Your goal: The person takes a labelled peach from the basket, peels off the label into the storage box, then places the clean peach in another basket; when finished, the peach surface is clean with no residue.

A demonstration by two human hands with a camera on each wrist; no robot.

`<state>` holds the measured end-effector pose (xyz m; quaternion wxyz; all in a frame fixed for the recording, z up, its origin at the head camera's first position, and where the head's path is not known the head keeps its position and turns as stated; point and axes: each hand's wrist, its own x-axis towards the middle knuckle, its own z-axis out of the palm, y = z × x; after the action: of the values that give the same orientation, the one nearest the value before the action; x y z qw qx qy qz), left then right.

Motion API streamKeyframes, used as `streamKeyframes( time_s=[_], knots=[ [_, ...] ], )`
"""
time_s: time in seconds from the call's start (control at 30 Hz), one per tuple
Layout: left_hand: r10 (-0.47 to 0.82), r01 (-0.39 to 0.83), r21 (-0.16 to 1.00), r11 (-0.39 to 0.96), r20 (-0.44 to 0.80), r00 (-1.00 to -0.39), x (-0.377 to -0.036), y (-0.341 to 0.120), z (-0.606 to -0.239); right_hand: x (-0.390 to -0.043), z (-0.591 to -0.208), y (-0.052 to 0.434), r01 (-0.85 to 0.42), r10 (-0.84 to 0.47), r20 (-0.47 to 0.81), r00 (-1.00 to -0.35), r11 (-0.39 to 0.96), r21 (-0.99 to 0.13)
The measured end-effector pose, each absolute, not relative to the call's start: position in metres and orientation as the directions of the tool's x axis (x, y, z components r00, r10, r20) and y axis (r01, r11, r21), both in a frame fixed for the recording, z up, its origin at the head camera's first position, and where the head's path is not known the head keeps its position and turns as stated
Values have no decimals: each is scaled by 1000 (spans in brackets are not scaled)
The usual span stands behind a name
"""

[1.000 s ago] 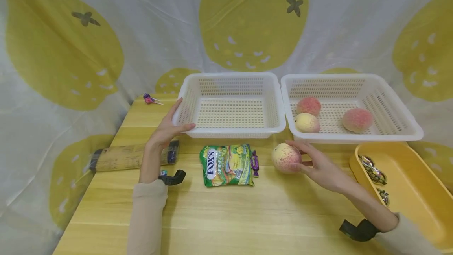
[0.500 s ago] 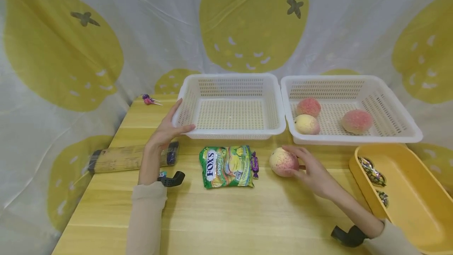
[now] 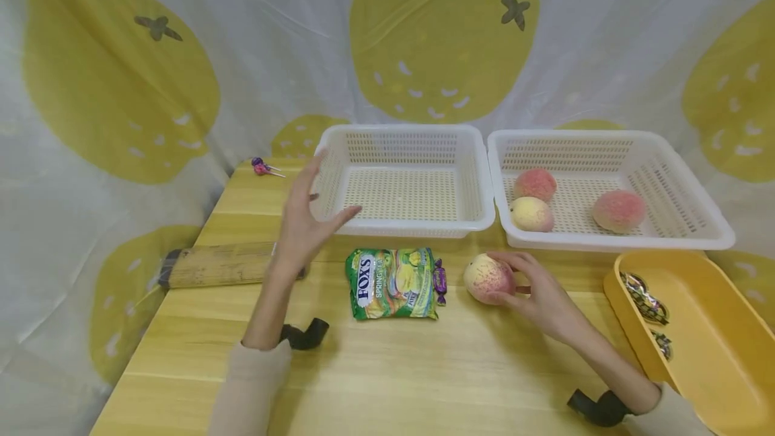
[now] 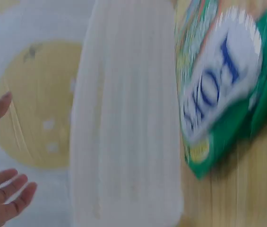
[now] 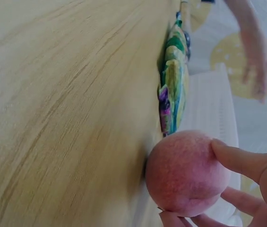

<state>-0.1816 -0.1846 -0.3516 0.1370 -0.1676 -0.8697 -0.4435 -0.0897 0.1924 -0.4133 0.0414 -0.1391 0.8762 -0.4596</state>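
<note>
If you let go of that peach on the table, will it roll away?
Probably a little. The peach is round and sits on smooth flat wood, so a nudge could roll it. The right hand curls round it in a wide grip, so it seems firm, not squishy.

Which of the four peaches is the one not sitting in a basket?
The peach on the table, held by the right hand beside the green candy bag. The other three lie inside the right-hand white basket.

Left hand lifted off empty basket rim, now raised, fingers spread, holding nothing.
</note>
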Motion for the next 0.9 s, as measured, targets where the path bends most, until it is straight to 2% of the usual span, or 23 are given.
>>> streamKeyframes(
  time_s=[0.07,0.13,0.17,0.27,0.37,0.5,0.63,0.7,0.8,0.9],
  knots=[
    [299,573,615,542,497,-815,-158,-148,-346,-88,-414,192,-202,-270,56,-961,552,-809],
    [421,658,549,515,506,-753,-131,-111,-348,-87,-414,192,-195,-257,54,-965,564,-803],
    [471,666,542,512,472,-745,-119,-94,-350,-86,-415,192,-198,-255,59,-965,563,-803],
    [538,602,573,556,304,-786,-97,-54,-366,-84,-415,191,-212,-251,78,-965,568,-795],
    [543,522,570,635,151,-826,-96,-27,-385,-83,-414,190,-228,-244,101,-964,576,-785],
    [506,445,586,677,68,-860,-108,-9,-403,-82,-413,188,-212,-225,96,-969,571,-793],
    [485,382,680,626,44,-874,-119,-6,-410,-83,-412,188,-163,-213,51,-976,550,-819],
    [502,333,761,556,12,-865,-123,-9,-411,-83,-412,190,-143,-213,31,-976,535,-832],
    [554,260,863,433,-28,-832,-129,-16,-412,-85,-414,196,-119,-251,-8,-968,483,-867],
    [616,234,907,349,-34,-787,-132,-24,-413,-88,-418,200,-93,-322,-56,-945,431,-898]
  ],
)
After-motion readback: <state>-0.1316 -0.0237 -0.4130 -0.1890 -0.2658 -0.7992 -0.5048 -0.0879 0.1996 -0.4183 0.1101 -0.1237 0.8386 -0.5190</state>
